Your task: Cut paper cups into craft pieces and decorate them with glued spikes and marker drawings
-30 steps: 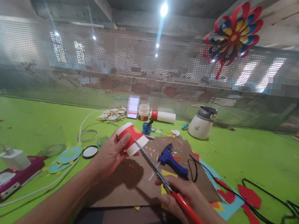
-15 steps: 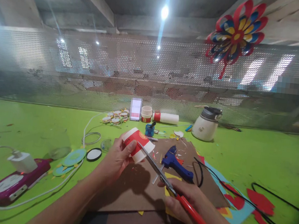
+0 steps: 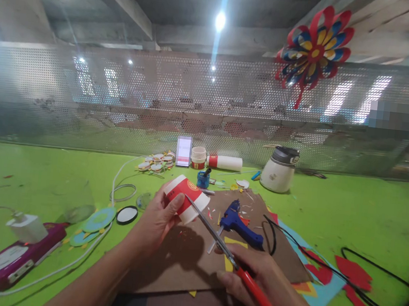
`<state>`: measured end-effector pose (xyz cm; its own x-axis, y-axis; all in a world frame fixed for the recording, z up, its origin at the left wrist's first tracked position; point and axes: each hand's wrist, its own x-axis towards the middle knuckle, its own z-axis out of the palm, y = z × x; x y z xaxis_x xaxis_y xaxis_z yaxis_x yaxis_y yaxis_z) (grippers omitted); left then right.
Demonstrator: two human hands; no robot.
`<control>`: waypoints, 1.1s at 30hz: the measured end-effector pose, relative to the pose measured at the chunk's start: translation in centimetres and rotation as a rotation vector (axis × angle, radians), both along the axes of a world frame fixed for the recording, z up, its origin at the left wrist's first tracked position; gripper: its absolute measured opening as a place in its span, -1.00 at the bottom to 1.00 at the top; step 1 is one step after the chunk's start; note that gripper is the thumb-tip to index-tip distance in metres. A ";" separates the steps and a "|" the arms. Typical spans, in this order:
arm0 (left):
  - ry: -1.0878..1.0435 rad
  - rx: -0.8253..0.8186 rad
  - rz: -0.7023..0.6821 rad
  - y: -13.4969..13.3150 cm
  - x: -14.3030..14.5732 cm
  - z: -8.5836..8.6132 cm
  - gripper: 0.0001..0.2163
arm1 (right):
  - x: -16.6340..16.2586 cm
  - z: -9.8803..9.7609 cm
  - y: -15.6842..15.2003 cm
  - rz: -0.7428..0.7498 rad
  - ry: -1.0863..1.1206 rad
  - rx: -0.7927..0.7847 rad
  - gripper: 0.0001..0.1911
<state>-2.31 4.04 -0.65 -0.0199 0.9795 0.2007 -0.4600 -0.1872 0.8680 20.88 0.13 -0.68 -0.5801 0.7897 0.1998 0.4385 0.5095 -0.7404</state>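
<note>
Between gripping left thumb (image 3: 175, 203) and fingers (image 3: 172, 221), the cup (image 3: 190, 190) seemingly touches scissors (image 3: 250, 282) held in right fingers (image 3: 243, 254).

On my feed, the cup (image 3: 183, 204) near the middle of the frame looks like smooth paper with a faint sheen. I see bare, grey metal on the blades of the scissors (image 3: 228, 256) and glossy red plastic-looking handles at lower centre. Beneath lies matt brown cardboard (image 3: 176, 281). The blue glue gun (image 3: 242, 228), right of centre, reads to me as smooth plastic, as does the shiny purple power strip (image 3: 19, 261) at lower left. The green desk (image 3: 330, 205) appears smooth; the perforated panel (image 3: 196, 93) across the upper frame looks metallic.
</note>
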 end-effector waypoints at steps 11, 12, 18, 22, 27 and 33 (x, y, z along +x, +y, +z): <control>-0.016 -0.014 -0.041 -0.3 0.0 0.1 -0.47 | 0.1 0.1 -0.1 0.050 0.050 -0.028 -0.62; -0.021 -0.018 -0.042 -0.3 0.0 0.1 -0.45 | 0.2 0.1 -0.2 0.049 0.046 -0.030 -0.62; 0.046 0.014 -0.027 -0.3 -0.2 -0.4 -0.44 | 0.2 0.0 -0.1 0.037 0.050 -0.045 -0.58; 0.059 0.043 -0.040 -0.3 -0.1 -0.6 -0.49 | 0.2 0.2 -0.2 0.034 0.044 -0.077 -0.57; 0.030 0.005 -0.017 -0.5 0.2 -0.3 -0.49 | 0.1 0.5 -0.5 0.026 0.063 -0.038 -0.61; 0.024 -0.006 -0.005 -0.4 0.6 -0.2 -0.50 | -0.2 0.3 -0.8 -0.009 0.076 0.000 -0.67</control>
<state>-1.75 3.67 -0.82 -0.0104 0.9808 0.1949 -0.4399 -0.1795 0.8799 20.71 -0.63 -0.41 -0.5559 0.7951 0.2425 0.3861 0.5053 -0.7718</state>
